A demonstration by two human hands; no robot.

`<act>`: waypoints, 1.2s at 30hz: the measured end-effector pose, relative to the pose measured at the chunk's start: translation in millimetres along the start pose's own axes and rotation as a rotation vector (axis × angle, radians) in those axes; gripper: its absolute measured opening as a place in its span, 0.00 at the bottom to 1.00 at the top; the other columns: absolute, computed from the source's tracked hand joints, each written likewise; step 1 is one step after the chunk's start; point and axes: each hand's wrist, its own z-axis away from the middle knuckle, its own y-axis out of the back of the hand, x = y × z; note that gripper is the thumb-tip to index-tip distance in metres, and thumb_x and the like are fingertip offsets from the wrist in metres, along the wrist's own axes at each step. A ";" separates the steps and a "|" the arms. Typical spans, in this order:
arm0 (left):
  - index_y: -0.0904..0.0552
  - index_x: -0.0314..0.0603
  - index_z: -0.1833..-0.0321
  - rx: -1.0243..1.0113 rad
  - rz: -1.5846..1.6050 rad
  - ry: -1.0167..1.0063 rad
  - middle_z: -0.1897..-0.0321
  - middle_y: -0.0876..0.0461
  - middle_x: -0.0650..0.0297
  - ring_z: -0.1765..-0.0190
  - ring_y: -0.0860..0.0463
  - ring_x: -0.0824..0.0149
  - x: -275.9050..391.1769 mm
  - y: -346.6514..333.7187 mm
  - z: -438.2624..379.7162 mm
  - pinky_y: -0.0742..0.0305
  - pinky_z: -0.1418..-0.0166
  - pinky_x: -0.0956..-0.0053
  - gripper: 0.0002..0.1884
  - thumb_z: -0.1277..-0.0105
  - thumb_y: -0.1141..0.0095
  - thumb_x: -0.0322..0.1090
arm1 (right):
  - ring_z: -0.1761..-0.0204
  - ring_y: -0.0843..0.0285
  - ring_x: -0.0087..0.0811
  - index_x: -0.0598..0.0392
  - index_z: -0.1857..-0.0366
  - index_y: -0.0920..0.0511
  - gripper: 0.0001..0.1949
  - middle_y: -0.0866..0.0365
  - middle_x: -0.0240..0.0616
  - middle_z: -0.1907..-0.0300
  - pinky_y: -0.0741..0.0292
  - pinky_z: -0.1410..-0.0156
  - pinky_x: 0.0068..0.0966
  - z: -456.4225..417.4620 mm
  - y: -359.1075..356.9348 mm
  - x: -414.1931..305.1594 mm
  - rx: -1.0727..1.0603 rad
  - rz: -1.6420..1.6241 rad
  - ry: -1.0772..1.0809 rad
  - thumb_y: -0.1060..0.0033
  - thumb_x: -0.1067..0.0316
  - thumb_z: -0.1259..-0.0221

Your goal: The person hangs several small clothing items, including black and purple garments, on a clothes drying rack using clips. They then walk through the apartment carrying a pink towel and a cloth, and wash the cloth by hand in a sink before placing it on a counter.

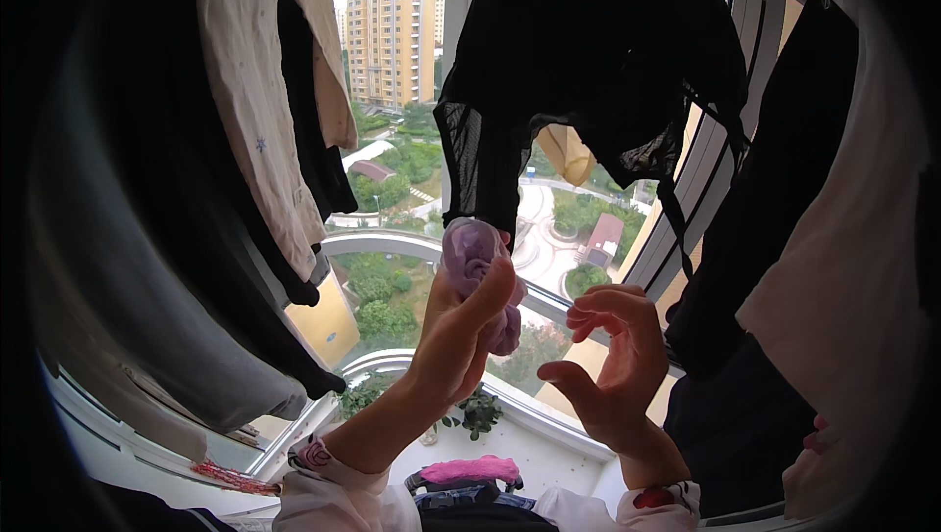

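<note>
Bunched up in my left hand (459,326) is a sheer lilac cloth (474,253), pinned between thumb and fingers at the centre of the view, with part of it bulging below the thumb. Just beneath a hanging black garment with mesh panels (573,40), the cloth overlaps that garment's lower edge in view; whether they touch I cannot tell. My right hand (617,363) is raised to the right of the cloth, fingers curled and thumb apart, holding nothing. Both wrists come out of white sleeves with red and dark patterns.
Pale patterned trousers (250,106), dark garments and a grey garment (184,341) hang at the left. At the right hang a black garment (772,187) and a pale one (831,260). Windows stand ahead; below are a white sill (566,462), a potted plant (480,413) and a pink cloth (470,469).
</note>
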 end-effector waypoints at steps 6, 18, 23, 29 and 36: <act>0.41 0.34 0.29 -0.336 0.062 0.275 0.37 0.30 0.55 0.36 0.29 0.64 -33.4 47.6 6.9 0.37 0.32 0.63 0.31 0.28 0.52 0.46 | 0.64 0.23 0.19 0.59 0.63 0.23 0.05 0.21 0.30 0.66 0.27 0.59 0.15 24.6 -14.4 53.8 0.020 -0.548 -0.599 0.37 0.72 0.38; 0.29 0.47 0.70 0.114 -0.288 0.209 0.82 0.32 0.76 0.83 0.36 0.84 -58.6 142.6 17.4 0.43 0.81 0.88 0.12 0.38 0.35 0.31 | 0.72 0.25 0.19 0.55 0.59 0.31 0.10 0.24 0.31 0.68 0.23 0.67 0.19 32.1 41.4 96.5 0.515 -0.440 -0.753 0.53 0.59 0.27; 0.35 0.45 0.35 -0.341 -0.495 0.132 0.46 0.29 0.61 0.41 0.27 0.67 -89.0 76.3 23.2 0.29 0.43 0.67 0.38 0.47 0.27 0.36 | 0.63 0.20 0.23 0.57 0.56 0.30 0.10 0.22 0.36 0.64 0.20 0.59 0.22 32.2 10.5 91.7 0.259 -0.815 -0.850 0.53 0.61 0.27; 0.22 0.38 0.49 -0.103 -0.010 0.255 0.60 0.19 0.67 0.59 0.21 0.77 -121.7 79.3 3.3 0.27 0.52 0.77 0.10 0.28 0.50 0.32 | 0.48 0.20 0.34 0.62 0.41 0.34 0.26 0.22 0.47 0.49 0.21 0.42 0.29 39.2 10.1 79.4 -0.062 -0.839 -0.790 0.35 0.76 0.43; 0.29 0.40 0.37 -0.167 0.497 0.545 0.47 0.21 0.60 0.47 0.19 0.65 -129.8 95.9 0.8 0.22 0.45 0.68 0.20 0.24 0.61 0.44 | 0.52 0.23 0.31 0.53 0.46 0.29 0.35 0.25 0.40 0.47 0.22 0.55 0.27 63.2 5.9 81.1 -0.124 -0.131 -0.630 0.19 0.54 0.59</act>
